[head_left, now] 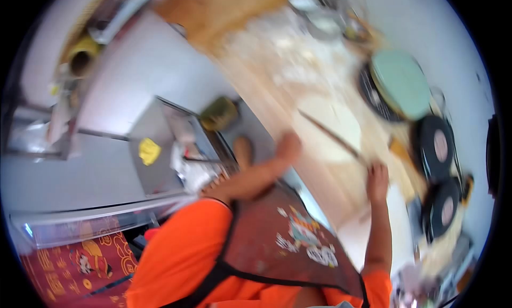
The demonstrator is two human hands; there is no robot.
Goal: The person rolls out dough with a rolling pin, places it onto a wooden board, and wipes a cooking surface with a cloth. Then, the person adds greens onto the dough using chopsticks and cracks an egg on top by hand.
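A thin dark stick (333,136) lies slantwise over a flat, pale round sheet of dough (320,145) on the floury wooden board (341,193). My right hand (377,177) is at the stick's lower right end, its fingers wrapped round it. Beside the sheet's left edge, near the worktop's edge, is my left hand (289,145); motion blur hides its fingers, and the stick does not reach it. Loose flour (298,55) covers the board beyond the sheet.
Two round black appliances (434,148) (444,208) and a pale green round lid (400,84) line the right side. Metal bowls (322,20) stand at the top. An open bin-like compartment (154,167) with a yellow item (149,151) is at left, below worktop level.
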